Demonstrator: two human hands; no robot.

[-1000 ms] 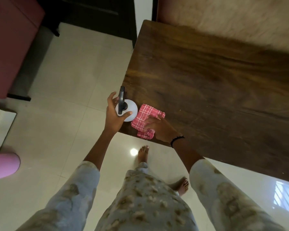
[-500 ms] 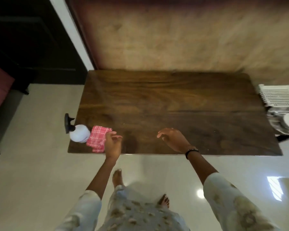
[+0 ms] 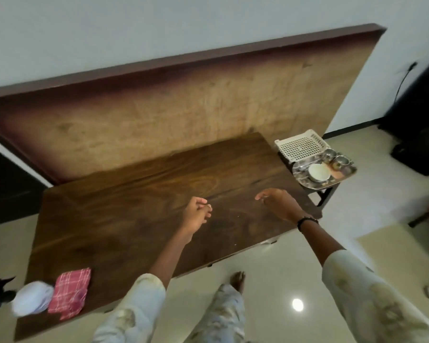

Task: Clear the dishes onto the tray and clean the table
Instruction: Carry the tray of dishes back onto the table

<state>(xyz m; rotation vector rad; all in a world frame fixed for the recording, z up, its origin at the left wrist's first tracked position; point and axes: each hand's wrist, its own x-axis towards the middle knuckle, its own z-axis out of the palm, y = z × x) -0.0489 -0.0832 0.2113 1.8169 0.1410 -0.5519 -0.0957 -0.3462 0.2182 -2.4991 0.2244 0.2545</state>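
I see both hands over the dark table, holding nothing: the left hand has its fingers loosely curled, the right hand reaches forward with fingers relaxed and slightly bent. At the table's near left corner a red checked cloth lies flat, touching a white spray bottle (black trigger pointing off the edge). Past the far right end, the steel tray carries a white bowl and small steel cups, with a white basket just behind it.
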